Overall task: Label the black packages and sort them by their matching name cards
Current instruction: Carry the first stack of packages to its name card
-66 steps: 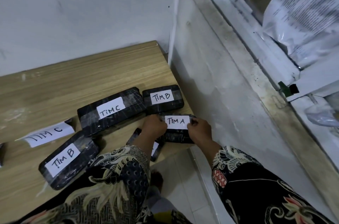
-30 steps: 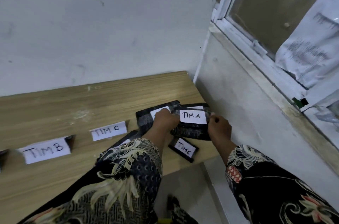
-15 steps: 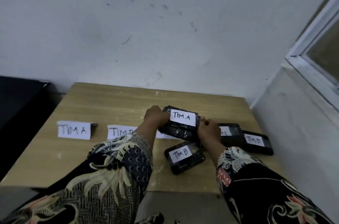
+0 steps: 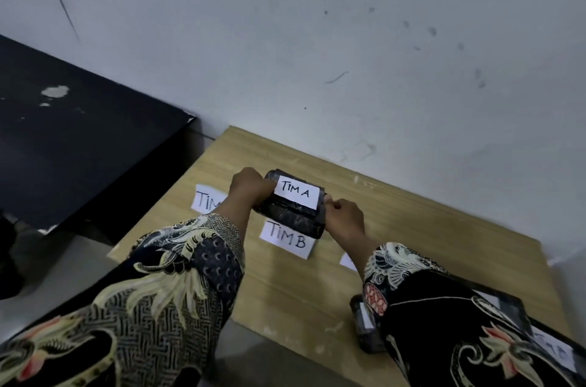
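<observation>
I hold a stack of black packages (image 4: 290,217) above the wooden table (image 4: 412,228); the top one bears a white label reading TIM A. My left hand (image 4: 250,185) grips its left end and my right hand (image 4: 344,218) grips its right end. On the table stand white name cards: one card (image 4: 206,201) at the left, half hidden by my left wrist, shows TIM; the TIM B card (image 4: 287,239) lies just below the stack; a third card (image 4: 348,261) peeks out beside my right forearm.
More black labelled packages (image 4: 507,310) lie at the table's near right, largely covered by my right sleeve. A black cabinet top (image 4: 79,139) stands to the left of the table. A white wall runs behind. The floor (image 4: 63,260) shows below the table's near left edge.
Both hands have carried the TIM A stack leftward from the pile at the table's right end to above the name cards. My view has swung left with it.
</observation>
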